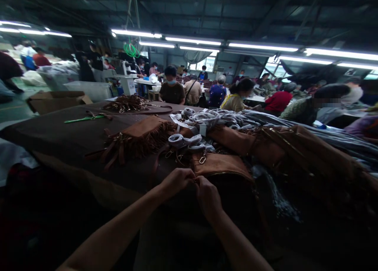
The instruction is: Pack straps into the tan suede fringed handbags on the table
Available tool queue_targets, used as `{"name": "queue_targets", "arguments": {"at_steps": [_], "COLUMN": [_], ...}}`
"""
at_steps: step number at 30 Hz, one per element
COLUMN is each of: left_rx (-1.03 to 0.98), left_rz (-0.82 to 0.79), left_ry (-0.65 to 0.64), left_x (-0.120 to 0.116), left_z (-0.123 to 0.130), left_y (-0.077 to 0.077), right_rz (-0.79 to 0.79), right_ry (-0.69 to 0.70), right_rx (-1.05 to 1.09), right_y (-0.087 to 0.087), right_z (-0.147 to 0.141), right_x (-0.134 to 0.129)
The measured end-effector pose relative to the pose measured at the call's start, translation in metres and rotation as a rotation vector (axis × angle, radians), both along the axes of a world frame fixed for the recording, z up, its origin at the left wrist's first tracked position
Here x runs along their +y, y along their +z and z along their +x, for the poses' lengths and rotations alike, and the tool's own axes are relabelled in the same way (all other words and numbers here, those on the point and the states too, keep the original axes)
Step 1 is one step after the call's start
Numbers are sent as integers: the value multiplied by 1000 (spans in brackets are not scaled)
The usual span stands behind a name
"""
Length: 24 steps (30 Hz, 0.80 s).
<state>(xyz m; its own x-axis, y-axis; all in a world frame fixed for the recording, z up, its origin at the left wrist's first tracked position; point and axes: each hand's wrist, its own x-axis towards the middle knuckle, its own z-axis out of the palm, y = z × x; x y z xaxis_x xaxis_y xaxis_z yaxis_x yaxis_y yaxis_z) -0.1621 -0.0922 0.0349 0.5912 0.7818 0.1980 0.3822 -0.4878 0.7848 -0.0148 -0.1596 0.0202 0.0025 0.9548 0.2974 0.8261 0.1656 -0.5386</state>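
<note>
Through the head camera I look forward and down over a dim workshop table (76, 135) covered in dark brown material. My left hand (179, 179) and right hand (207, 195) meet at the near side, fingertips almost together, each in a narrow pinch; whatever lies between them is too small and dark for me to tell. Just beyond my fingers, near the front of the table, lies a brown suede-look bag (220, 163) with a gold zipper along its near edge; I cannot tell whether my fingertips touch it. A gold-coloured clasp (202, 159) rests on its left part. Behind that sits a coil of pale wrapped strap (176, 140). To the left lies a fringed brown bag (144, 130), and farther back a slim green item (85, 118) and a heap of brown straps with metal clasps (126, 103). On the right, more brown bags (295, 149) are piled beside long grey wrapped strips (313, 129), with a bundle of thin translucent strings (277, 196) nearer me. Beyond the table, seated people work under fluorescent tubes (193, 40).
</note>
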Motion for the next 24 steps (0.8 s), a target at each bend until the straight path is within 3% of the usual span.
{"name": "queue_targets", "arguments": {"at_steps": [2,5,10,14,18,21,24], "left_rx": [66,117,146,154,127,110,75], "left_rz": [133,205,164,129,157,175,106], "left_ry": [41,148,274,278,271,302,250], "left_x": [-3,4,23,22,21,23,24], "left_z": [-1,-10,-26,-22,-20,-21,-19], "left_y": [2,0,-9,-11,-9,-6,2], "right_rz": [-36,-34,9,18,-47,52,149], "right_ry": [-72,-218,-388,-461,-505,-502,-198], "right_rx": [-130,-236,-319,-378,-397,-447,-440], "right_y": [7,15,11,2,9,16,13], "right_z": [13,54,153,196,195,166,122], "right_x": [2,3,-7,-18,-26,-23,0]}}
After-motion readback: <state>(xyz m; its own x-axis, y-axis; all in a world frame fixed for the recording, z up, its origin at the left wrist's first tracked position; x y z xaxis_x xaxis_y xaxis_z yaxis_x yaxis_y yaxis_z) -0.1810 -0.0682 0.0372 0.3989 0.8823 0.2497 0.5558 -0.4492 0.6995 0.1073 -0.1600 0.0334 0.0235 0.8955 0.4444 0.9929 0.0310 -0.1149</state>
